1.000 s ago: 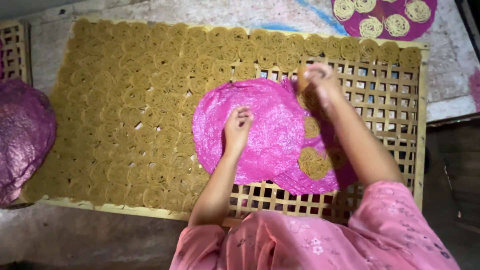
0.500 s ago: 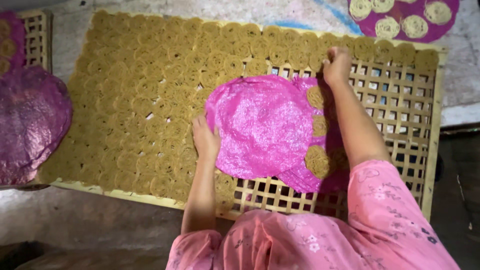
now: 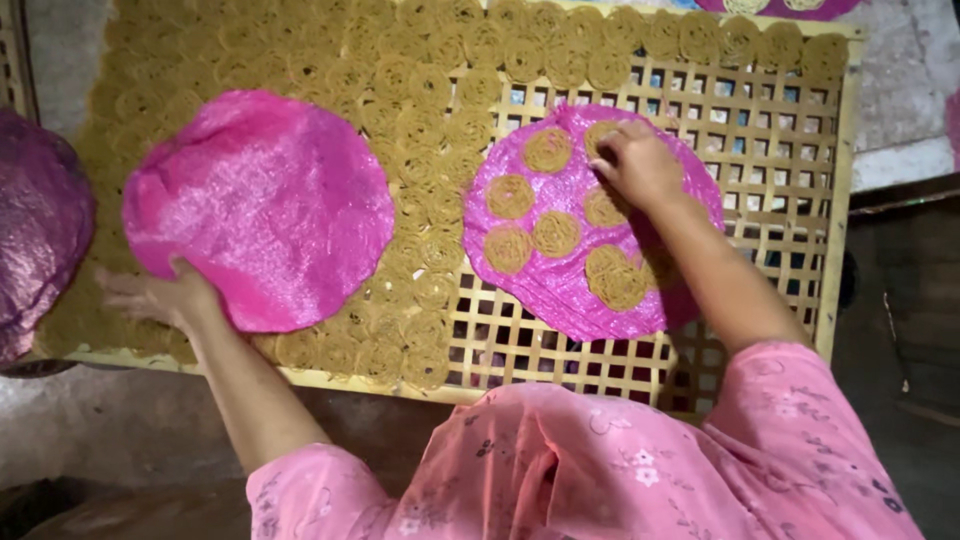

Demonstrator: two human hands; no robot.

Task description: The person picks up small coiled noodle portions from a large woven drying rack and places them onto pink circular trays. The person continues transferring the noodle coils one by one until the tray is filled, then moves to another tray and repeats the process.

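The right hand (image 3: 640,165) is resting, fingers curled and nearly closed, on the far edge of a round pink woven-plastic sheet (image 3: 570,275) that is lying on the open part of a pale yellow lattice drying tray (image 3: 770,150); its fingertips are pressing on one of the small golden spiral coils of dough (image 3: 548,232) sitting on that sheet — whether it is pinching the coil or only touching it, I cannot tell. Several such coils are lying on this sheet, spaced a little apart, one partly hidden under the wrist. The left hand (image 3: 165,300) is gripping the near edge of a second round pink woven-plastic sheet (image 3: 260,205), thumb on top and fingers underneath, holding it bare and slightly lifted over the left part of the tray. Beneath and around that sheet, dense rows of golden dough spirals (image 3: 430,110) are covering the tray — packed touching one another across its left half and along its far edge. A darker purple round sheet (image 3: 40,230) is lying at the left border of the view. The tray is resting on a rough grey floor (image 3: 900,90), and the person's pink flowered sleeves (image 3: 800,440) are filling the foreground.
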